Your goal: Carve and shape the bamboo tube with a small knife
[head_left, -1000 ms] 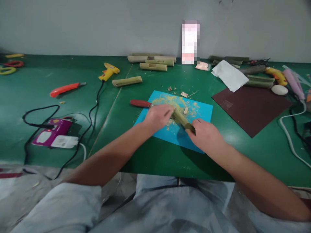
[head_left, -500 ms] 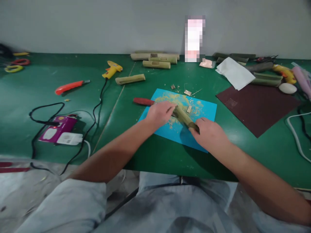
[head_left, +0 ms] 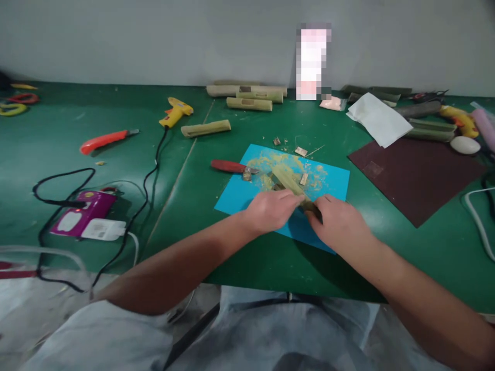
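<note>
A greenish bamboo piece [head_left: 288,178] lies slantwise over a blue sheet [head_left: 235,198] strewn with yellowish dust. My right hand [head_left: 344,221] is closed around its near end. Against the bamboo, close to the right hand, rest the bent, closed fingers of my left hand [head_left: 273,210]; whether a small thing sits between them and the bamboo is hidden. A red-handled knife [head_left: 228,166] lies at the sheet's left edge, beside a small brownish chip [head_left: 247,174]. Another chip [head_left: 303,179] is on the sheet, right of the bamboo.
Left of the sheet are a yellow glue gun [head_left: 176,112], a red cutter [head_left: 104,141] and a purple power strip [head_left: 83,211] with cords. More bamboo pieces [head_left: 249,104] line the back. To the right lie a dark brown sheet [head_left: 413,180], white paper [head_left: 381,121] and a white egg-shaped object [head_left: 465,145].
My left hand has moved down along the bamboo from its far end toward my right hand, uncovering the far end and the knife's blade. The right hand keeps its hold.
</note>
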`<act>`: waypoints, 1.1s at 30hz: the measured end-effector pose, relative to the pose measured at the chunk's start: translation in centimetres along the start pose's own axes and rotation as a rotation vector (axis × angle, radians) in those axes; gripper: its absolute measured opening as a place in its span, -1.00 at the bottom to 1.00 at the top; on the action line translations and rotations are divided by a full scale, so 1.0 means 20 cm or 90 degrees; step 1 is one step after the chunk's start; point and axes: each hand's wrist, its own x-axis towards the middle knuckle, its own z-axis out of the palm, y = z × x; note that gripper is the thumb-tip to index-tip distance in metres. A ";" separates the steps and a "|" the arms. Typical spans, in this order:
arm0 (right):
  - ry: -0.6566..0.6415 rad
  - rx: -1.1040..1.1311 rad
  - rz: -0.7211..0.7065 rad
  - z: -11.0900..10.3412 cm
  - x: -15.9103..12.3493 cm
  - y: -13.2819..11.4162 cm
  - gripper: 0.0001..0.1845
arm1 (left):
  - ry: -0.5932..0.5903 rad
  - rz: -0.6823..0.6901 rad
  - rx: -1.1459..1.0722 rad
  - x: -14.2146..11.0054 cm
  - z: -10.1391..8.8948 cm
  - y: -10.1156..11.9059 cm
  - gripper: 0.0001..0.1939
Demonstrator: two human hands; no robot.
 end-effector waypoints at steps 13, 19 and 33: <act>-0.035 -0.049 -0.004 -0.07 0.07 -0.02 -0.77 | 0.133 -0.090 -0.006 0.06 -0.05 -0.17 -0.68; -0.031 -0.026 0.002 -0.06 0.09 0.01 -0.77 | 0.125 -0.077 -0.020 0.06 -0.05 -0.16 -0.70; 0.179 -0.013 -0.084 0.05 0.12 0.07 -0.81 | 0.204 -0.088 -0.064 0.08 -0.11 -0.16 -0.71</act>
